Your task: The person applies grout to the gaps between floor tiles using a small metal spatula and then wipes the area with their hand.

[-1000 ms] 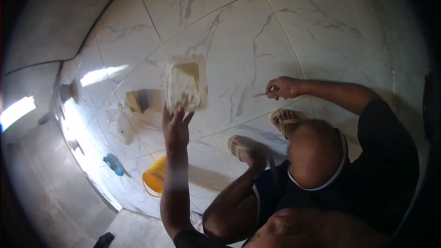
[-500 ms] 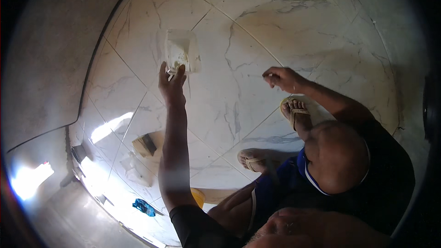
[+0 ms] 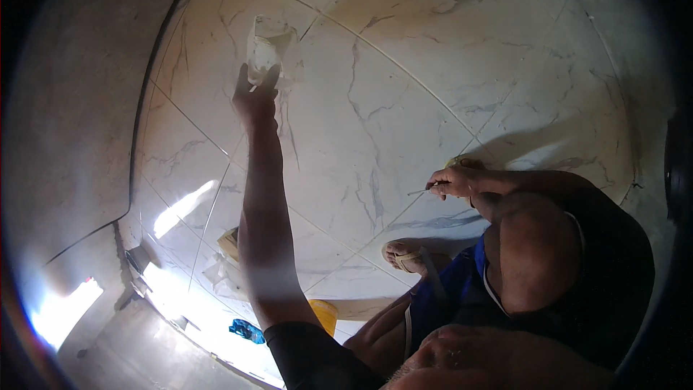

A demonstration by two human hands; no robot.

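My left hand (image 3: pixel 258 95) reaches out over the floor, its fingers closed on the near end of a clear plastic container (image 3: pixel 278 37) with whitish matter inside. The container looks tilted; whether it touches the floor I cannot tell. My right hand (image 3: pixel 455 182), drawn in close to my foot and knee, pinches a thin, light-coloured stick-like tool (image 3: pixel 416 192) that points left. The tool's exact kind is too small to make out.
Marbled white tiles (image 3: pixel 346 137) cover the floor. Near my left arm lie a brownish block (image 3: pixel 229 244), a crumpled clear bag (image 3: pixel 222 274), a blue plastic piece (image 3: pixel 247 331) and a yellow bucket (image 3: pixel 325 314). A sandalled foot (image 3: pixel 408 256) stands closer in. A grey wall (image 3: pixel 79 94) bounds the left.
My left hand has closed on the container, which has shifted slightly farther off and left and turned in the grip. My right hand has come down nearer to my body, with the tool more visible.
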